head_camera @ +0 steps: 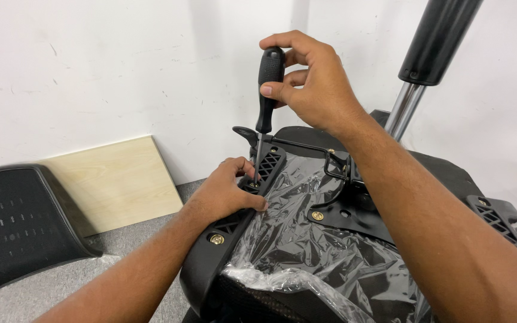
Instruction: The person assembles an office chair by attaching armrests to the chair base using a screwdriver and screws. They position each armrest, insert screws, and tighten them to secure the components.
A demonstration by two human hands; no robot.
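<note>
Screwdriver (265,90) stands upright, tip down, seemingly at left hand (228,191).

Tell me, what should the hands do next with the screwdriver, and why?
Probably turn it. The right hand grips the screwdriver upright, tip down at a screw spot on the black armrest bracket, which the left hand steadies. Another brass screw already sits in place.

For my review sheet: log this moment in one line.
right hand: grips screwdriver upright | left hand: steadies tip on armrest bracket | chair seat: plastic-wrapped
</note>
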